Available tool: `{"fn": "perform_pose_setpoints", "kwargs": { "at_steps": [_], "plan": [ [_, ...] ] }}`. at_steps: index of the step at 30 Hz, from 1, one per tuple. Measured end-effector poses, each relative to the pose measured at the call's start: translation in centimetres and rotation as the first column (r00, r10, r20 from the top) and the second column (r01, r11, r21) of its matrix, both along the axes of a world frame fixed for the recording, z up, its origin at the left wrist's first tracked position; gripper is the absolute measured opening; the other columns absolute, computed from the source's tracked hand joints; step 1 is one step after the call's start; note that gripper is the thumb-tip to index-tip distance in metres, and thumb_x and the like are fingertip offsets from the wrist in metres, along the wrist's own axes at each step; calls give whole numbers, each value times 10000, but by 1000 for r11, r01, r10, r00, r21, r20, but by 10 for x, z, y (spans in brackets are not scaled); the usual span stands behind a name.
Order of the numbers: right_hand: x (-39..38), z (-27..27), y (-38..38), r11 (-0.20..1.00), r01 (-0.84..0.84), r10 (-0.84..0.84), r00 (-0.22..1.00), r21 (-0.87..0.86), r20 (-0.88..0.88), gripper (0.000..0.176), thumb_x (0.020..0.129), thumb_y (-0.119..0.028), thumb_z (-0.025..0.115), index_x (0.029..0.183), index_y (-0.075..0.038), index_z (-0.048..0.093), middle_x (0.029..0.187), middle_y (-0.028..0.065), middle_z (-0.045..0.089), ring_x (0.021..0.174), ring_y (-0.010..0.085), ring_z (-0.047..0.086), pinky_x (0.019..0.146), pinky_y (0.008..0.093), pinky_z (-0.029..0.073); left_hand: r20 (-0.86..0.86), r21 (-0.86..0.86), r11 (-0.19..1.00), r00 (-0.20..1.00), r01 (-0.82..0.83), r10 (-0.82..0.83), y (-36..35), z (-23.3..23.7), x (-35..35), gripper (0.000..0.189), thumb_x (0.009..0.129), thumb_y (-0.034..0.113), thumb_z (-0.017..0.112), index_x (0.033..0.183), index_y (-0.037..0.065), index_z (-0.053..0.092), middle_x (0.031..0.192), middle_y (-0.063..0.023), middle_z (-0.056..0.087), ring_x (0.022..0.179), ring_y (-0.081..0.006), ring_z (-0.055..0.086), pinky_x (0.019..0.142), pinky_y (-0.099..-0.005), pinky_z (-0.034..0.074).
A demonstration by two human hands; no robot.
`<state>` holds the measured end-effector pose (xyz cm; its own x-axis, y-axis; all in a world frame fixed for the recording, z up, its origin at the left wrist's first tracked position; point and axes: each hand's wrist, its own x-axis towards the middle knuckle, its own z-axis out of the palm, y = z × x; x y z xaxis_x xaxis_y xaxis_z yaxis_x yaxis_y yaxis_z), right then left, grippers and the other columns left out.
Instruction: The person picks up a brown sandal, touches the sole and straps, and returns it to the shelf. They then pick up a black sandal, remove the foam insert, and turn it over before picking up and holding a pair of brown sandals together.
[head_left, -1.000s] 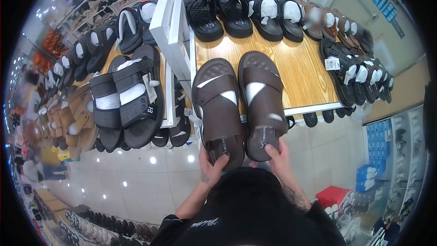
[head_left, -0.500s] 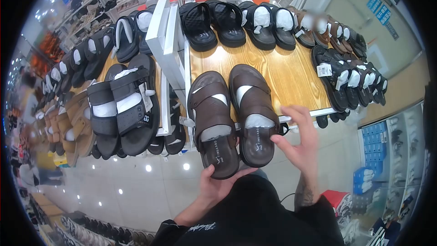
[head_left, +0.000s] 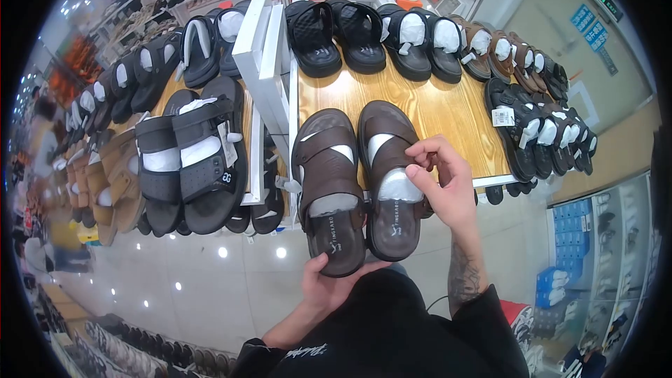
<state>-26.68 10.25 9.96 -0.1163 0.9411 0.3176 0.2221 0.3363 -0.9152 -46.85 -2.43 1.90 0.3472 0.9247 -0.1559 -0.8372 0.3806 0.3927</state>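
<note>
My left hand point(head_left: 327, 290) grips a pair of brown slide sandals from below at the heels, thumb pressed on the heel of the left sandal point(head_left: 327, 171). Toes point away from me, and printed insoles face up. White paper stuffing point(head_left: 399, 187) shows under the straps. Over the outer side of the right sandal point(head_left: 383, 126), my right hand point(head_left: 442, 180) has its fingers bent, with a gap between thumb and forefinger and nothing held there. Its fingertips overlap the strap in this view.
Beyond the sandals stands a wooden display table point(head_left: 448, 119), with black sandals point(head_left: 315, 42) along its back and more pairs point(head_left: 521, 129) at the right. A white upright panel point(head_left: 262, 63) divides it from the left display, where black two-strap sandals point(head_left: 192, 161) stand. Glossy floor tiles point(head_left: 231, 280) lie below.
My right hand has moved left and slightly up, from beside the right sandal to over its strap, fingers more bent. My left hand still holds the pair. The view has shifted slightly.
</note>
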Motion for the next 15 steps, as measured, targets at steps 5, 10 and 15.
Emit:
{"fn": "perform_pose_setpoints", "kwargs": {
  "at_steps": [5, 10, 15],
  "plan": [
    [-15, 15, 8, 1000, 0, -4, 972, 19, 235, 176, 845, -105, 771, 953, -35, 651, 877, -6, 529, 833, 100, 496, 735, 251, 405, -1, 9, 1000, 1000, 10, -10, 2, 2, 0, 842, 888, 448, 501, 1593, 100, 198, 1643, -127, 249, 1497, -356, 289, 1091, -714, 366],
    [-16, 14, 13, 990, -27, 44, 991, -140, 124, 191, 855, -98, 772, 971, -38, 633, 848, -17, 482, 808, 93, 469, 722, 246, 396, 12, 30, 1000, 1000, 8, -8, 1, 0, 1, 840, 887, 440, 503, 1594, 104, 199, 1641, -131, 253, 1487, -351, 312, 1093, -707, 371],
    [11, -12, -31, 945, 316, -292, 933, 91, -209, 165, 936, -109, 700, 872, -55, 558, 831, -28, 492, 750, 63, 451, 670, 220, 374, -48, 2, 1000, 999, 19, -19, 1, -9, -3, 856, 882, 447, 528, 1579, 62, 213, 1617, -155, 294, 1446, -369, 371, 1073, -693, 399]
  ]
}}
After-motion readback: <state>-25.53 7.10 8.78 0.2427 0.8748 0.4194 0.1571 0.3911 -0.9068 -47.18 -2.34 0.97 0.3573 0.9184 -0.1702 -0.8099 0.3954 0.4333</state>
